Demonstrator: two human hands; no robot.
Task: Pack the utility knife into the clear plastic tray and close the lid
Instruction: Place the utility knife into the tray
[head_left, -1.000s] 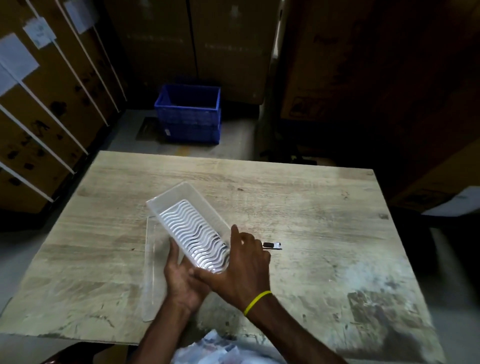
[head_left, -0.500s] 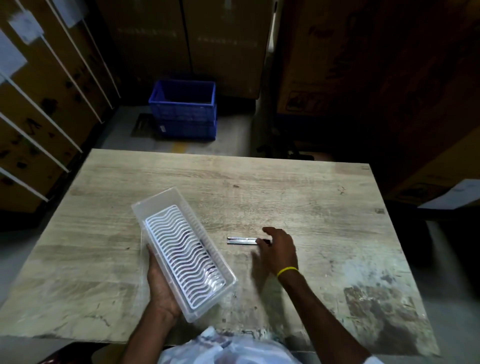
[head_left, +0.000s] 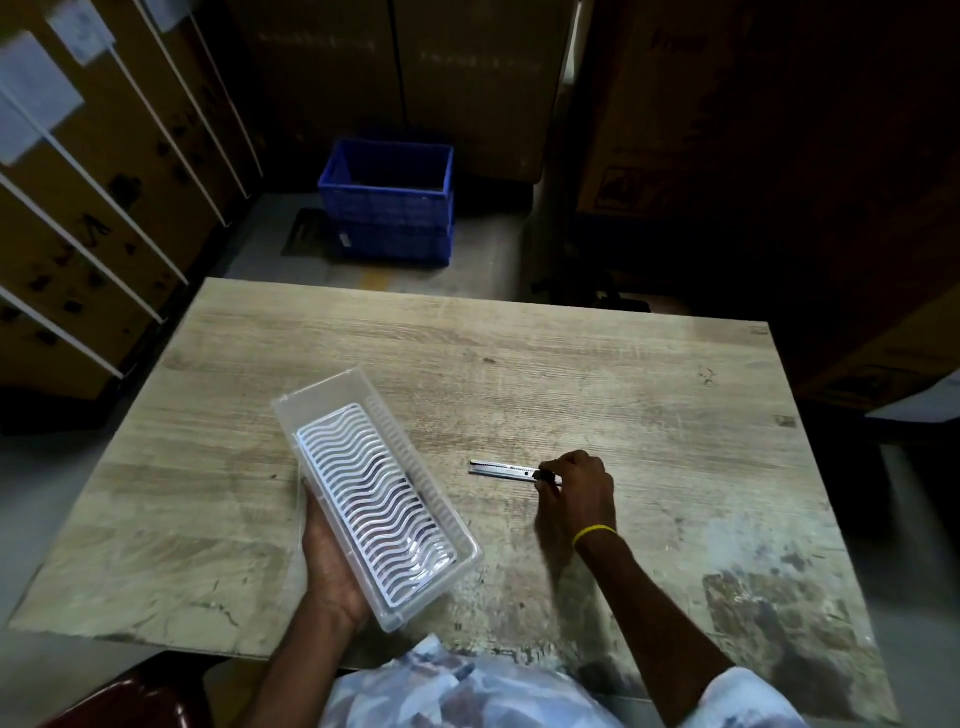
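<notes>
A clear plastic tray (head_left: 317, 415) with a white wavy grid insert rests in my left hand (head_left: 327, 561), which grips it from beneath near its close end. The tray is lifted and tilted over the table's left half. A slim metal utility knife (head_left: 498, 468) lies flat on the wooden table (head_left: 571, 374), to the right of the tray. My right hand (head_left: 576, 488) pinches the knife's black right end with its fingertips. No lid shows clearly; a faint clear edge by my left hand may be part of it.
A blue plastic crate (head_left: 387, 202) stands on the floor beyond the table's far edge. Cardboard boxes line the left and back walls. A dark red chair edge (head_left: 130, 701) shows at the bottom left.
My right hand left the tray, reached right across the table and closed its fingertips on the knife's end. My left hand now holds the tray alone.
</notes>
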